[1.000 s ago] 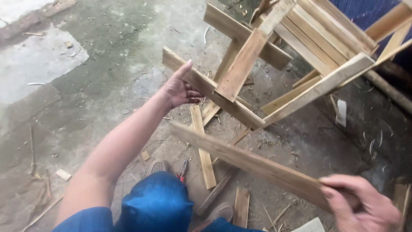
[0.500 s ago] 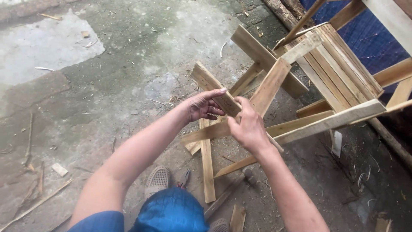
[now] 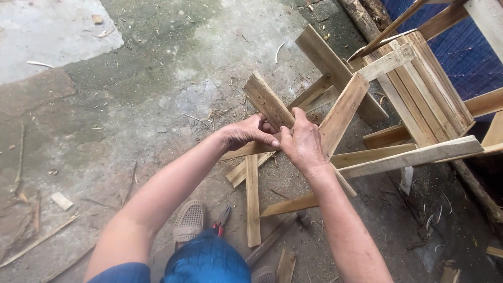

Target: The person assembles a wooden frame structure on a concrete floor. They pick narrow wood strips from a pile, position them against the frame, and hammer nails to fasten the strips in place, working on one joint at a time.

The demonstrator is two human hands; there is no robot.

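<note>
A slatted wooden frame (image 3: 419, 89) lies tipped on its side on the concrete ground. One of its legs, a rough plank (image 3: 267, 100), sticks out toward me. My left hand (image 3: 246, 133) grips this plank from the left. My right hand (image 3: 301, 141) presses a second, thinner strip (image 3: 246, 150) against the plank's underside, the fingers wrapped around both pieces. The two hands touch each other at the joint.
Loose wood strips (image 3: 252, 199) lie on the ground below my hands. Red-handled pliers (image 3: 222, 220) rest beside my grey sandal (image 3: 188, 220). A hammer (image 3: 285, 230) lies near my knee. A log (image 3: 361, 18) and blue sheeting (image 3: 461, 52) sit behind the frame. Wood scraps (image 3: 62, 200) dot the concrete.
My right hand carried a long strip from the lower right up to the frame's leg. Both hands now close together at the joint, and the view has shifted nearer.
</note>
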